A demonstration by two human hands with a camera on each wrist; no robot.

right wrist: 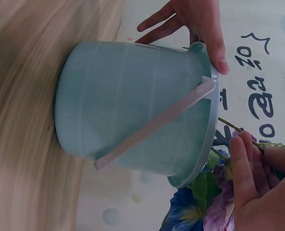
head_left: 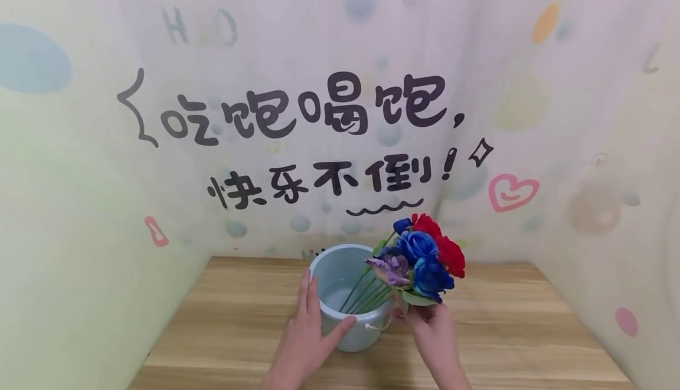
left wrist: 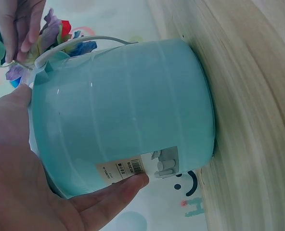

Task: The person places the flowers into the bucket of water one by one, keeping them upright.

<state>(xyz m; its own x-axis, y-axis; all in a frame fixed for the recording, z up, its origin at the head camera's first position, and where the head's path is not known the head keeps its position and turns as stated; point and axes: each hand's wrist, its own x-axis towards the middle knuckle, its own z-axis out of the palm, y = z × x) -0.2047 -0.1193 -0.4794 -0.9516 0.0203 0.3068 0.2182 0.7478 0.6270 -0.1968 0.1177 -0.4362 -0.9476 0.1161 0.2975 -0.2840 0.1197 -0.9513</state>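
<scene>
A light blue plastic bucket (head_left: 353,340) stands upright on the table. My left hand (head_left: 305,343) holds it from the left, the thumb at the rim and the fingers along the outer wall. Leaning over the right rim is a bunch of flowers (head_left: 417,245) with blue, red and purple blooms, its green stems (head_left: 369,295) inside the bucket. At the bucket's right, my right hand (head_left: 437,337) is under the blooms; in the right wrist view, its thumb and fingertips pinch a thin stem (right wrist: 236,127). The bucket's handle (right wrist: 152,127) hangs down its side.
The wooden table (head_left: 228,331) meets a printed curtain (head_left: 297,42) with black writing behind the bucket. Pale walls close in the left and right. A paper label (left wrist: 121,168) is stuck on the bucket's side.
</scene>
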